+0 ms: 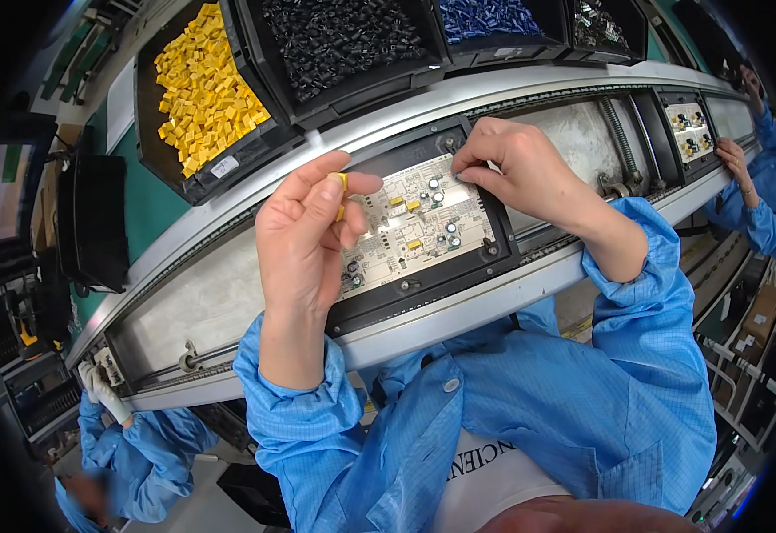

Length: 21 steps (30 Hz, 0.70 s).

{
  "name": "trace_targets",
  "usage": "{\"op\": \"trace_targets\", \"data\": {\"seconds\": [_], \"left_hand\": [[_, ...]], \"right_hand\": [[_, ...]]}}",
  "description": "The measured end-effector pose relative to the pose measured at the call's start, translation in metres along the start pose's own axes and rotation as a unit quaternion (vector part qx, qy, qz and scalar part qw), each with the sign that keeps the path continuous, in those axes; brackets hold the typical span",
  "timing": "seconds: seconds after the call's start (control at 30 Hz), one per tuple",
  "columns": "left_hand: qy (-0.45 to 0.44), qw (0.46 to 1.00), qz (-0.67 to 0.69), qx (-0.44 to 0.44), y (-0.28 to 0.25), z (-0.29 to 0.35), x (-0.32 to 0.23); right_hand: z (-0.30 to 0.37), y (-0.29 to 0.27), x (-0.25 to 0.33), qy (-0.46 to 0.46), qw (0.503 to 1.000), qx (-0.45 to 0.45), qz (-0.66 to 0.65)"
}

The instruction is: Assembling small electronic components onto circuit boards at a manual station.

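Yellow block components (344,180) in grasp of left fingers (318,208) over circuit board (422,227), with right fingers (477,151) bent, unclear whether grasping.

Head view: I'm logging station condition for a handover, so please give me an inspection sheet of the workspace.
Surface: metal conveyor line; a black frame on it carries the board.
Job's things: pale circuit board, partly fitted with components; yellow pieces held above it.
Clutter: nothing seen loose on the board frame; black bins behind hold yellow, black, blue and silvery parts.
Hands: left hand grips the yellow pieces; right hand is at the board's far edge, its fingertip contents hidden.
Cables: one ribbed, hose-like line; its type cannot be told.
Surroundings: a co-worker's gloved hand at lower left; another's bare hand beside a second board.
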<state>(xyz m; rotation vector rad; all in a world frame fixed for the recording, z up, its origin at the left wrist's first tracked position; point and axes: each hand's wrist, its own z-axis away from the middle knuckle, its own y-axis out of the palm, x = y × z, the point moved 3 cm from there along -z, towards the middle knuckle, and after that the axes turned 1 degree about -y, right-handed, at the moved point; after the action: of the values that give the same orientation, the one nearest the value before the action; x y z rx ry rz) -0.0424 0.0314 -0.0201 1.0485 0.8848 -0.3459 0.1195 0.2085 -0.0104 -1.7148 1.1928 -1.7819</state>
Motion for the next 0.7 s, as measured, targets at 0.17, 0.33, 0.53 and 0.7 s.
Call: {"op": "trace_targets", "data": {"seconds": [0.17,0.33,0.53,0.7], "left_hand": [[-0.017,0.999,-0.045,-0.005,0.006,0.003,0.003],[-0.015,0.998,-0.055,-0.001,0.008,0.004,0.005],[-0.027,0.997,-0.073,0.004,0.010,0.005,0.006],[-0.032,0.993,-0.110,0.012,0.014,0.007,0.006]], "right_hand": [[0.001,0.006,0.001,-0.013,1.000,0.000,-0.010],[0.002,0.008,0.000,-0.010,1.000,0.001,0.007],[0.004,0.009,0.001,-0.017,0.999,0.010,0.025],[0.004,0.008,0.004,-0.020,0.999,0.003,0.049]]}}
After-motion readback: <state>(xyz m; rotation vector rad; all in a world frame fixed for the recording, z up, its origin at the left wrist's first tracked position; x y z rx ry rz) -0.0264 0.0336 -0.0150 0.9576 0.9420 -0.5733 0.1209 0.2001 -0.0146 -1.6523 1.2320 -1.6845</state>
